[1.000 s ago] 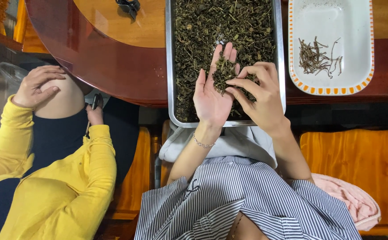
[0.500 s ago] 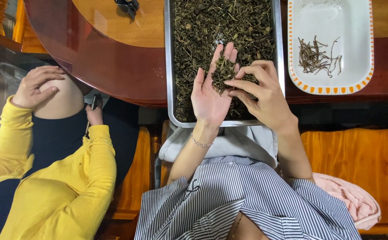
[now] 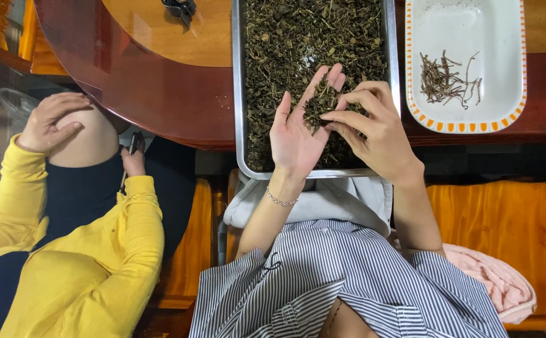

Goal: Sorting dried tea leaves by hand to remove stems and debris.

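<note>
Left hand [image 3: 298, 134]: palm up, flat and open over the tray's [image 3: 240, 94] near end, cradling dried leaves [image 3: 318, 107].
Right hand [image 3: 373, 128]: fingertips pinched into that pile.
Table [image 3: 160, 81]: glossy wood; white dish [image 3: 467, 62] of stems [image 3: 445, 80] right.

**A polished wooden table and what rests on it**

A reddish-brown, glossy wooden table [image 3: 160, 94] with a rounded left edge carries everything, its lighter, honey-coloured inner surface lying farther off. A long metal tray [image 3: 238, 112] sits in the middle, its near end overhanging the table's near edge, and it is filled with dark green dried leaves [image 3: 298, 44]. To the right, just beside the tray, lies a white rectangular dish with an orange-patterned rim [image 3: 467, 126], holding a small heap of brown stems [image 3: 442, 78]. At the far left, a small dark object [image 3: 179, 7] rests on the lighter wood, cut off by the frame.
</note>
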